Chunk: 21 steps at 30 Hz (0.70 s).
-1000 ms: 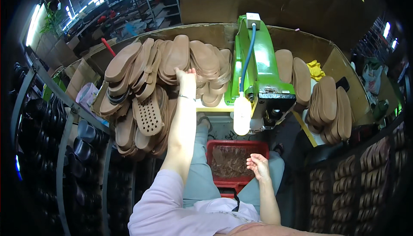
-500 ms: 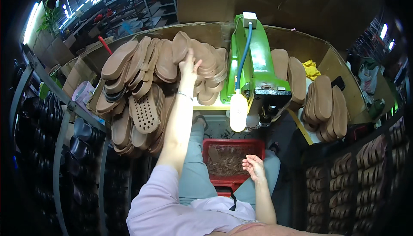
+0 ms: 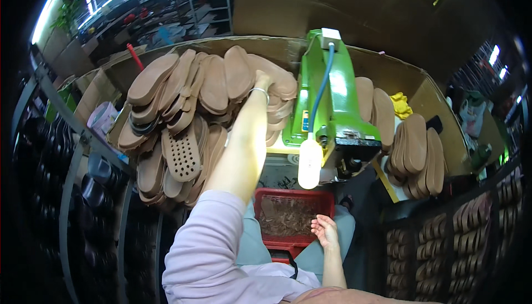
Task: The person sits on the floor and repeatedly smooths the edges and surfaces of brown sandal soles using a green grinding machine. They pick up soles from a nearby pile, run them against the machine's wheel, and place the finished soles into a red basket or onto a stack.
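My left arm reaches far forward over a heap of tan shoe soles (image 3: 237, 74). At the heap's right part my left hand (image 3: 264, 78) bends down against the soles (image 3: 279, 84); its fingers are hidden, so its grip does not show. My right hand (image 3: 325, 231) rests over my right thigh, fingers curled in and closed, with nothing visible in them. Below, between my knees, stands a red plastic crate (image 3: 295, 239) with brown scraps inside. One sole with round holes (image 3: 183, 153) hangs at the heap's front.
A green machine (image 3: 342, 88) with a lit white lamp (image 3: 310, 163) stands right of the heap. Further right are more stacked soles (image 3: 411, 144) and a yellow cloth (image 3: 400, 105). Cardboard walls (image 3: 360, 4) enclose the bench. Racks of soles (image 3: 435, 254) stand at lower right, dark shoes (image 3: 100, 190) at left.
My left hand has moved right and farther into the heap, and its fingers have gone out of sight. The upright sole beside it now leans on the heap. My right hand stays curled.
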Available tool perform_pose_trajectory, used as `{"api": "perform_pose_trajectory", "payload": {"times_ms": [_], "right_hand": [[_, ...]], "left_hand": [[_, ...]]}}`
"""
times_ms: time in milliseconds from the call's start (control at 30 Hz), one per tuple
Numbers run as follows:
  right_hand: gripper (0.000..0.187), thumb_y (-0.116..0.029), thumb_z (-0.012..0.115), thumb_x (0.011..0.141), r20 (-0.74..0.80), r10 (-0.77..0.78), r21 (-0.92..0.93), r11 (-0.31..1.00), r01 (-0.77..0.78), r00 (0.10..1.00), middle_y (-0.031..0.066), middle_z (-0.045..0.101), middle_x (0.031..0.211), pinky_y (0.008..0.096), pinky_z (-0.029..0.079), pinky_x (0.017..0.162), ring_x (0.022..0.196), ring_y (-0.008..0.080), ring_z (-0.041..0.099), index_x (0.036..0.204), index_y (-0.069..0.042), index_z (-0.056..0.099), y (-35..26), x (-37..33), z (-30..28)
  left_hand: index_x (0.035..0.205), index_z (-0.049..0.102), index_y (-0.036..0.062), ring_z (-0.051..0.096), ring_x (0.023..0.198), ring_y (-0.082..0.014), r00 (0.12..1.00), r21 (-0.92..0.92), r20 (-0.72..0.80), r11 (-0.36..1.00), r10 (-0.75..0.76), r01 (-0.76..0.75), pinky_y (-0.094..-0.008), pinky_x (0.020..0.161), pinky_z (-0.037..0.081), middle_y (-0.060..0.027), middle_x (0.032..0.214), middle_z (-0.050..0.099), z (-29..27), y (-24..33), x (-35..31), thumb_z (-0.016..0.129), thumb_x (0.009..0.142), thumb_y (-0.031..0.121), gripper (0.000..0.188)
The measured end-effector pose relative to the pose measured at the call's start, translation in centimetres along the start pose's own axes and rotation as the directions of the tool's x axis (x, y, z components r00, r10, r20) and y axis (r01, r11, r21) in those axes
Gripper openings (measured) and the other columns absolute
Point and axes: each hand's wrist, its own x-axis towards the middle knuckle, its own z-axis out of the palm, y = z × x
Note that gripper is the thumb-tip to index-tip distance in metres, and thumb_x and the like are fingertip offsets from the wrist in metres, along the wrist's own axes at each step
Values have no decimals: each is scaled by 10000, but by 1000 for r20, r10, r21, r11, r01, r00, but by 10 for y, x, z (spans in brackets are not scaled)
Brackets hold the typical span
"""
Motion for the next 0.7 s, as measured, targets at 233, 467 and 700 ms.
{"api": "perform_pose_trajectory", "payload": {"times_ms": [233,467,700], "right_hand": [[133,-92,603,887,-144,-69,20,997,73,987,125,662,807,319,552,553,655,191,646,1011,-48,590,-15,5,-47],[132,-86,591,890,-122,-28,23,999,31,992,118,657,805,322,551,551,652,190,643,1016,-48,586,-4,-2,-45],[132,-88,590,893,-116,-23,20,999,25,993,120,653,800,319,546,552,654,188,640,1015,-43,574,2,-8,-54]], "left_hand": [[1120,562,-44,617,911,-236,933,-636,218,767,287,-88,-357,710,514,-157,1085,612,-9,47,-179,677,831,225,410],[843,578,20,562,779,-210,588,-273,-793,773,156,-573,-319,685,450,-90,845,578,-155,-28,-268,621,838,83,77],[960,656,18,647,910,-345,935,449,-253,886,250,-115,-432,814,495,-211,959,661,-266,-21,-204,655,767,278,324]]}}
